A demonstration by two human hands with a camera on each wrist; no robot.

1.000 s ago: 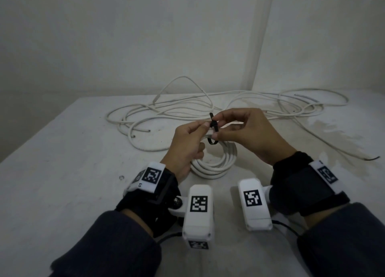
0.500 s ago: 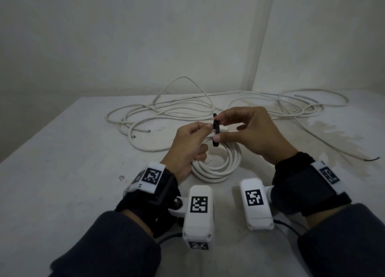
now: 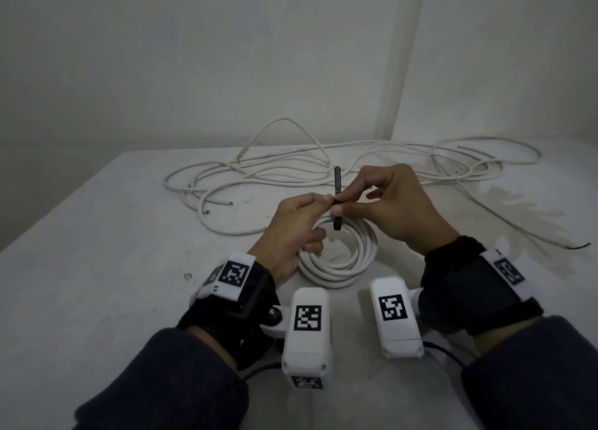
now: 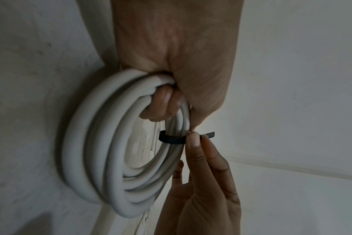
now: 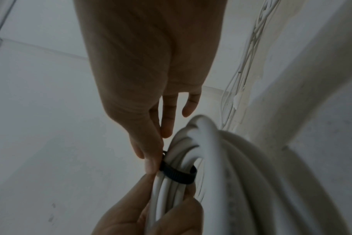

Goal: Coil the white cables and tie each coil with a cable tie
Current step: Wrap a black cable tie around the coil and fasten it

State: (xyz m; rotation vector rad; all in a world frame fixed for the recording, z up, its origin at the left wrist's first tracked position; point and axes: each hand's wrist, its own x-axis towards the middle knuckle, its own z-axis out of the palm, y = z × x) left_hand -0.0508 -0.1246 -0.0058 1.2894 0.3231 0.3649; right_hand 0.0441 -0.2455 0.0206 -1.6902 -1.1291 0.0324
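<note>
A coil of white cable (image 3: pixel 343 268) stands tilted on the table, its top lifted by my left hand (image 3: pixel 297 225). In the left wrist view the left fingers (image 4: pixel 163 103) curl round the coil (image 4: pixel 86 151) strands. A black cable tie (image 3: pixel 337 225) loops snugly round the strands at the top, with its tail pointing up. My right hand (image 3: pixel 398 209) pinches the tie at its head between thumb and forefinger. The wrist views show the tie (image 4: pixel 171 139) (image 5: pixel 179 174) wrapped round the coil (image 5: pixel 241 167), with the left thumb right beside it.
Several loose white cables (image 3: pixel 291 174) lie tangled across the back of the white table (image 3: pixel 97 268). One strand runs out to a bare end (image 3: pixel 579 245) at the right. Walls meet in a corner behind the table.
The tie's loop has closed from a loose ring to a tight band on the coil. Its tail now sticks up above the fingers. Both hands stayed close together over the coil.
</note>
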